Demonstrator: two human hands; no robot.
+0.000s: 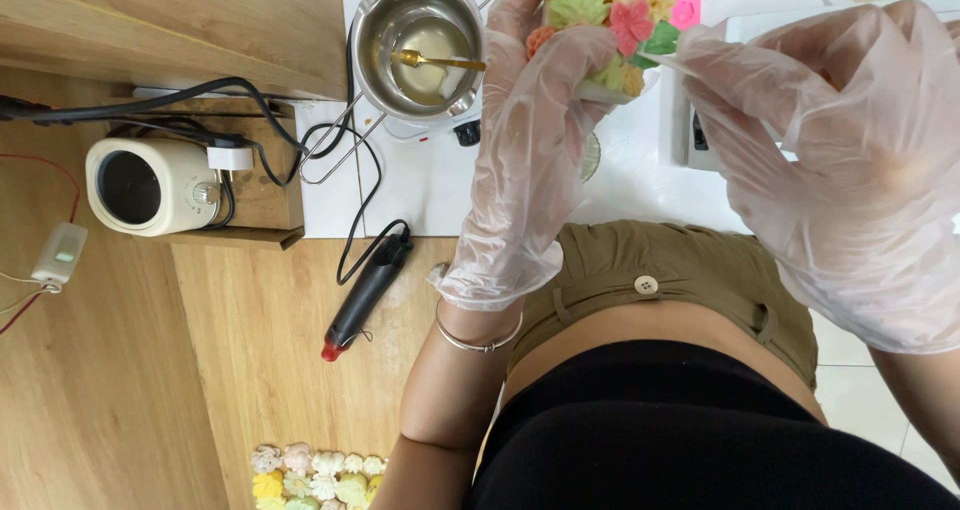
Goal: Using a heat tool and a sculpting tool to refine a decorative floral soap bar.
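My left hand, in a clear plastic glove, is wrapped around a candle topped with coloured wax flowers and leaves in green, pink, yellow and orange. My right hand, gloved the same way, is pinched on a thin white stick whose tip touches the flower decoration at its right side. Both hands hover over the white table.
A metal melting pot with pale wax and a gold spoon sits left of my hands. A black heat tool with cord hangs at the table edge. A white round appliance stands on a wooden shelf. Several wax flowers lie below.
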